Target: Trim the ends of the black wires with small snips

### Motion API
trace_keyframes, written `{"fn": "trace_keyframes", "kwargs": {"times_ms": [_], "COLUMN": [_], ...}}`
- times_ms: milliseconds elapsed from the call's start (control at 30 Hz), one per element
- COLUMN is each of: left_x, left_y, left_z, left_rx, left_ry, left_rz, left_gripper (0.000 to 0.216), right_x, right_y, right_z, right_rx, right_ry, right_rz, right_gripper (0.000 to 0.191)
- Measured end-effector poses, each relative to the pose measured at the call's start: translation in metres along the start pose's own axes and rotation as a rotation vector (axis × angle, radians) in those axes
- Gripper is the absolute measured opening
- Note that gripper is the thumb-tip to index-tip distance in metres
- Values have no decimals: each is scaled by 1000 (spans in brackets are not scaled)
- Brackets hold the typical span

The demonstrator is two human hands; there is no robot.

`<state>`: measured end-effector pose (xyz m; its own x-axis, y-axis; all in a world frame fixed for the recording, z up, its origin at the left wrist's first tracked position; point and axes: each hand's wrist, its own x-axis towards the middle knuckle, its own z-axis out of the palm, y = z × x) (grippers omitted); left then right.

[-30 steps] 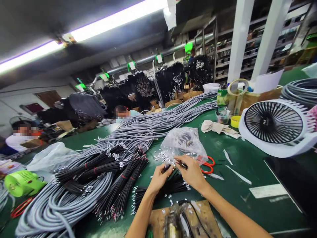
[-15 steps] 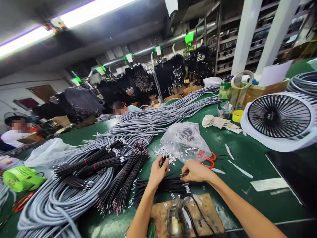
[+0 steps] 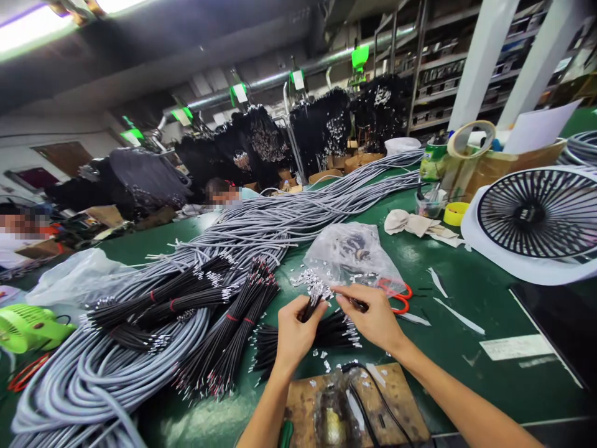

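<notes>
My left hand [image 3: 295,331] is closed round a small bunch of short black wires [image 3: 311,305] with metal tips, held upright over the green table [image 3: 448,342]. My right hand [image 3: 373,317] pinches a single black wire [image 3: 357,303] beside that bunch, fingertips close to the left hand's. Under both hands lies a loose pile of the same black wires [image 3: 326,336]. Just behind them are a heap of small silver terminals [image 3: 313,283] and a clear plastic bag [image 3: 351,255].
Bundles of black wires [image 3: 224,336] and a long mass of grey cables [image 3: 140,367] fill the left. Orange scissors [image 3: 396,297], a white fan [image 3: 532,224], tape rolls [image 3: 470,138], a green fan [image 3: 28,326] and a wooden block [image 3: 354,404] surround the hands. Other people sit at the far left.
My right hand has lifted from the wire pile and come up to the left hand's bunch. The view has tipped slightly downward.
</notes>
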<state>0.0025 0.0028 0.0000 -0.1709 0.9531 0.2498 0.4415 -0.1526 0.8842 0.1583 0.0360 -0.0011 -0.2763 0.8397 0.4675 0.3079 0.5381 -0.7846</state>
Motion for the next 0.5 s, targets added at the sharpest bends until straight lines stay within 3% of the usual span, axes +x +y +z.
{"fn": "trace_keyframes", "kwargs": {"times_ms": [133,333,500], "left_x": [-2,-4,-5], "left_y": [0,3,3], "left_z": [0,0,1], "left_rx": [32,37,19], "left_ry": [79,144,153], "left_rz": [2,10,24], "left_gripper": [36,31,28], "right_x": [-2,-4,-4], "right_y": [0,-1,0], "right_z": [2,7,7], "right_rx": [21,49,36], "right_ry": [0,-45,-46], "right_rz": [-20,57,60], "right_gripper": [23,36,29]}}
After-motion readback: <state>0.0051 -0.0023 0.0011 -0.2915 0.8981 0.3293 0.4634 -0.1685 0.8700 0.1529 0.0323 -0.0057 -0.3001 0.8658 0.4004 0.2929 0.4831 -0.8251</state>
